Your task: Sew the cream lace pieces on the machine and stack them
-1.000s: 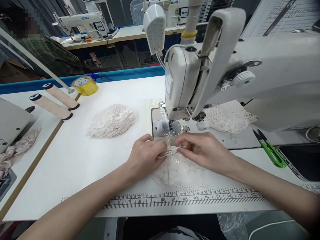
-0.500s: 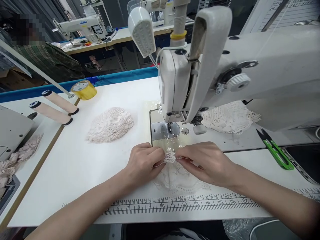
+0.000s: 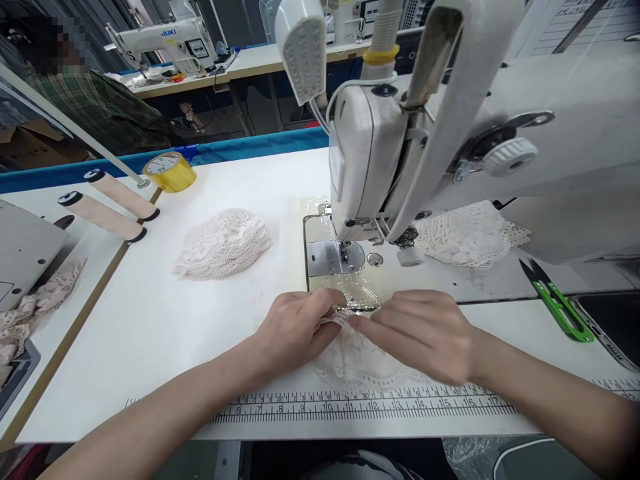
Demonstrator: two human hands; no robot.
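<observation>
A piece of white lace [image 3: 357,357] lies in front of the sewing machine [image 3: 373,153], its upper edge bunched between my hands. My left hand [image 3: 300,327] pinches that edge with thumb and curled fingers. From the other side, my right hand [image 3: 427,333] presses its fingers together on the lace, thumb pointing left along the edge; its fingertips are partly hidden. Both hands are just before the metal needle plate [image 3: 327,259], apart from the needle. The sheer lower part of the lace spreads toward the ruler markings [image 3: 350,407] on the table.
Left stands a stack of lace pieces [image 3: 225,243], with yellow tape [image 3: 170,172] and thread spools [image 3: 103,215] beyond. More lace [image 3: 470,233] lies beneath the machine arm. Green thread snips [image 3: 557,300] and a dark phone [image 3: 610,323] are at right. A person [image 3: 95,110] sits at back left.
My right hand has turned flatter, its thumb now stretched along the lace edge. My left hand still pinches the lace. The camera view has shifted slightly.
</observation>
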